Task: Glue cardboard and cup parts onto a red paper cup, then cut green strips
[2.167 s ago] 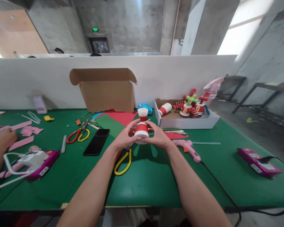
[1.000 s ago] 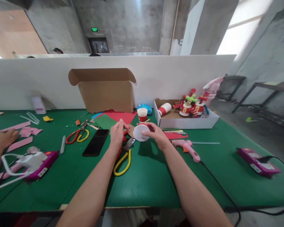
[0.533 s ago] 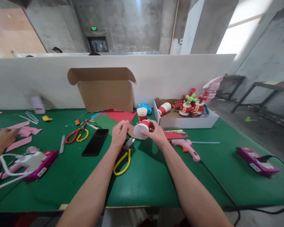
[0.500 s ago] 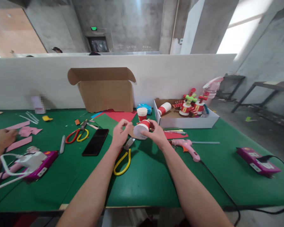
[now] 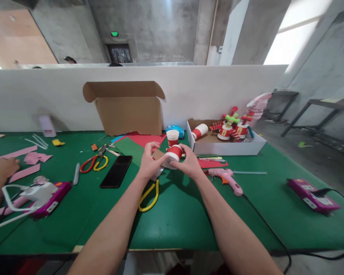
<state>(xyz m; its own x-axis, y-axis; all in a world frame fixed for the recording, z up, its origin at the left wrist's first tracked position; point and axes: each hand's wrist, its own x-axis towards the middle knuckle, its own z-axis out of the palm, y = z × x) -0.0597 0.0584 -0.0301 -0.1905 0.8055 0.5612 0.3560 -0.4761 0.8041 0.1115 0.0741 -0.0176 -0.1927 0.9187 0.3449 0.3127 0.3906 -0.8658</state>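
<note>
A red and white paper cup (image 5: 174, 154) is held above the green table (image 5: 183, 217) between both hands, tilted with its base toward me. My right hand (image 5: 189, 163) wraps its right side. My left hand (image 5: 149, 162) pinches its left edge, where a brown cardboard piece (image 5: 158, 154) shows behind the fingers. Below the hands lie yellow-handled scissors (image 5: 149, 194). A second paper cup (image 5: 172, 137) stands upright just behind.
A pink glue gun (image 5: 226, 179) lies right of my hands, a black phone (image 5: 116, 171) and red-yellow scissors (image 5: 96, 162) to the left. A white box (image 5: 226, 147) holds finished cup figures. An open cardboard box (image 5: 129, 109) stands at the back. Another person's hand (image 5: 0, 172) rests at far left.
The cup was first upright between both hands, then tilted base-forward in my right hand while my left hand came off. Now my left hand is back on the cup's left edge.
</note>
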